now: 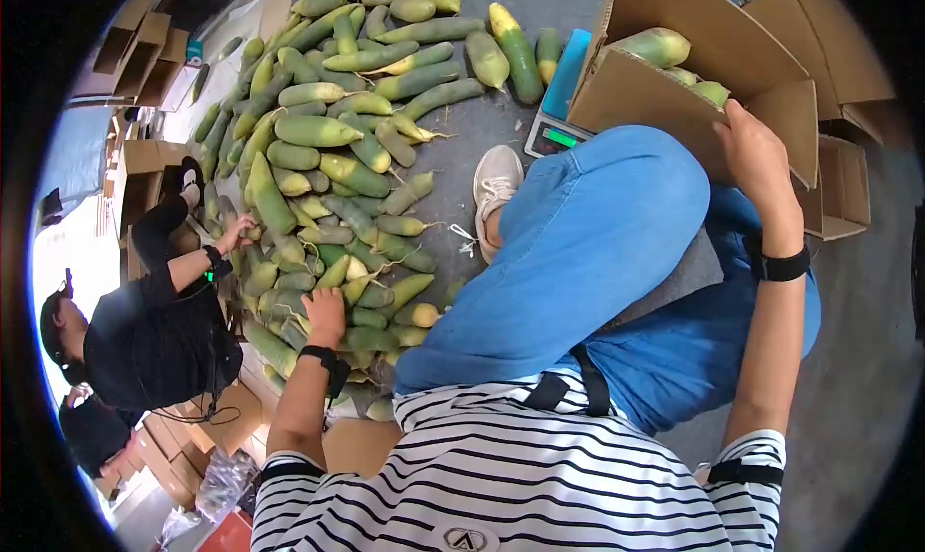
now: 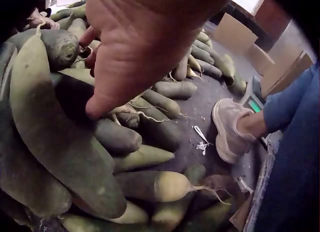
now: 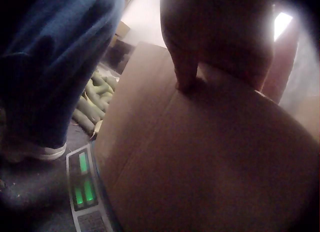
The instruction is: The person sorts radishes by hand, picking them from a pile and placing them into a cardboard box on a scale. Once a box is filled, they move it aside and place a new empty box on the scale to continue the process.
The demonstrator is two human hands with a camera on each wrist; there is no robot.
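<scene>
Green radishes (image 1: pixel 318 131) lie in a large heap on the floor. My left hand (image 1: pixel 325 316) is at the heap's near side, fingers loosely bent among the radishes; in the left wrist view the hand (image 2: pixel 135 51) is over a dark radish, its grip unclear. At the right, my right hand (image 1: pixel 758 152) holds the wall of a cardboard box (image 1: pixel 665 109) that has several radishes (image 1: pixel 655 46) inside. The right wrist view shows the thumb on the outside of the box (image 3: pixel 165 157), the other fingers mostly hidden. Under the box is a scale (image 1: pixel 562 90) with a green lit display.
More open boxes (image 1: pixel 843 181) stand at the far right, others (image 1: pixel 154 167) at the left. A person in black (image 1: pixel 159 345) reaches into the heap's left side. My bent knee (image 1: pixel 626 186) and shoe (image 1: pixel 498 191) are between heap and box. A white tie (image 1: pixel 464 236) lies on the floor.
</scene>
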